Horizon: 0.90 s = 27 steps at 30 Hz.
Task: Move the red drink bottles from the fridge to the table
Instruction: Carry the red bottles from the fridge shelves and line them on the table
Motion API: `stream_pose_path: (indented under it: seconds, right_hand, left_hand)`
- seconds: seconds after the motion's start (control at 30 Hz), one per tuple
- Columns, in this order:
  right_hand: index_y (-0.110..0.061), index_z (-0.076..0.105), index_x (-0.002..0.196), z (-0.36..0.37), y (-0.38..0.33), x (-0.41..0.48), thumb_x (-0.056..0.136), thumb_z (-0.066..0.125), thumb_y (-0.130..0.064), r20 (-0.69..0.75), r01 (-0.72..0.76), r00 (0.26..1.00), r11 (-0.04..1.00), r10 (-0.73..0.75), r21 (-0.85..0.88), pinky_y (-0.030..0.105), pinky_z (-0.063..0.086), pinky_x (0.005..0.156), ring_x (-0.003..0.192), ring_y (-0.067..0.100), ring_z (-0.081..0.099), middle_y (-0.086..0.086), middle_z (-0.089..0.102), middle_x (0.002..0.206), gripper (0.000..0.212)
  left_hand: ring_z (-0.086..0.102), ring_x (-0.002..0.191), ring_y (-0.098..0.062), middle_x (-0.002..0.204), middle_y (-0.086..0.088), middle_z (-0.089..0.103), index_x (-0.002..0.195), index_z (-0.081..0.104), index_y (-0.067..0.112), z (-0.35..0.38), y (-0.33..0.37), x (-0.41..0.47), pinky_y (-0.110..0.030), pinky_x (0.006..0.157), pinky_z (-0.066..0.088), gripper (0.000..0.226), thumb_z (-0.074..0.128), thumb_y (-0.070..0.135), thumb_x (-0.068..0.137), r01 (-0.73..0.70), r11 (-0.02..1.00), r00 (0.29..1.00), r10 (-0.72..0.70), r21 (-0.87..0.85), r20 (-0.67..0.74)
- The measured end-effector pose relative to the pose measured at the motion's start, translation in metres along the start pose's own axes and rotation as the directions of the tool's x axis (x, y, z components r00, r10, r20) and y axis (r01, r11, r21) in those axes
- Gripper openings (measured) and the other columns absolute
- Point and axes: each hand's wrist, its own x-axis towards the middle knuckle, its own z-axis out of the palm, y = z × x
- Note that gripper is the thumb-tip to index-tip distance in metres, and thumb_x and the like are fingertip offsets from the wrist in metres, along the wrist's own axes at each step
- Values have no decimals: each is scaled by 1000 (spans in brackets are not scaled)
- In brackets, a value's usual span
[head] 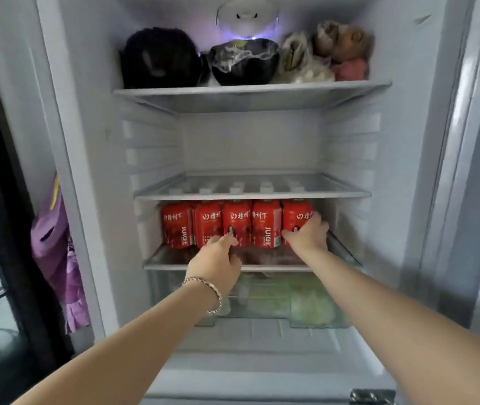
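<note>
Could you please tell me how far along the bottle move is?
Nothing looks done: five red bottles line the fridge shelf. In hand: right hand grips the rightmost bottle; left hand reaches the middle bottle, grip unclear. Left: carrying every bottle to the table.

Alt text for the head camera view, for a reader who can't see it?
Both hands reach into an open fridge toward five red drink bottles in a row on a lower shelf. The right hand grips the rightmost bottle; the left hand is at the middle bottle, grip unclear.
</note>
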Motion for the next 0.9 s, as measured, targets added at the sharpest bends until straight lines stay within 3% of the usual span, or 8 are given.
stream_pose_path:
  seconds: [0.07, 0.13, 0.27, 0.43, 0.6, 0.67, 0.8, 0.9]
  right_hand:
    - [-5, 13, 148, 5, 3, 24, 76, 76, -18, -4, -18, 1000, 999, 18, 29, 41, 32, 108, 133, 36, 36, 21, 29, 146, 97]
    - [-10, 11, 149, 14, 8, 45, 71, 80, -17, 17, -35, 999, 994, 33, 102, 44, 33, 110, 134, 33, 38, 17, 35, 146, 104]
    - [-14, 31, 139, 20, 14, 55, 67, 82, -15, -22, -23, 999, 988, 26, 155, 32, 40, 96, 119, 24, 54, 7, 56, 129, 88]
    - [-13, 37, 132, 24, 12, 24, 63, 82, -18, -188, 51, 982, 993, -30, 106, 26, 41, 81, 103, 23, 59, 3, 60, 111, 82]
    - [-22, 40, 122, 18, 11, -20, 58, 85, -29, -305, 148, 945, 987, -121, 68, 23, 42, 70, 83, 12, 57, -7, 56, 101, 78]
    - [-28, 38, 114, 17, 12, -35, 58, 87, -31, -290, 185, 945, 978, -152, 91, 12, 41, 58, 72, 1, 57, -14, 55, 95, 75]
    - [-37, 38, 110, 19, 13, -50, 52, 90, -28, -180, 235, 959, 968, -218, 83, 9, 45, 61, 79, -1, 61, -20, 59, 89, 78]
    - [-35, 37, 122, 24, 7, -58, 54, 86, -33, -33, 315, 948, 947, -318, -68, 18, 49, 75, 89, 2, 59, -20, 58, 99, 83]
  left_hand:
    - [56, 105, -14, 124, 3, 52, 125, 52, 22, 9, -3, 18, -33, 88, 50, 33, 47, 19, 92, -41, 999, 999, 42, -25, 6]
    - [57, 103, -11, 122, 6, 52, 123, 53, 23, 18, -9, 32, -31, 87, 51, 32, 48, 18, 92, -67, 995, 997, 69, -73, 25]
    - [57, 101, -9, 122, 8, 53, 122, 54, 25, 31, -19, 54, -28, 88, 51, 32, 51, 18, 92, -136, 977, 989, 144, -164, 43]
    - [55, 101, -4, 121, 8, 55, 121, 55, 24, 47, -24, 70, -18, 91, 45, 32, 55, 17, 90, -195, 929, 973, 223, -316, 54]
    - [56, 107, -8, 120, 6, 60, 123, 54, 19, 44, 6, 78, -27, 95, 47, 37, 60, 23, 87, -221, 830, 967, 256, -513, -3]
    - [58, 103, -8, 114, 7, 62, 122, 54, 19, 37, 24, 75, -26, 90, 48, 38, 62, 30, 86, -239, 790, 960, 278, -565, -19]
    - [57, 100, -11, 105, 10, 63, 110, 57, 27, 18, 43, 75, -30, 87, 48, 40, 61, 52, 79, -393, 865, 917, 394, -312, -63]
    - [58, 88, -15, 95, 7, 60, 95, 62, 22, 7, 36, 72, -27, 70, 46, 26, 57, 45, 84, -511, 858, 844, 492, -44, -214]
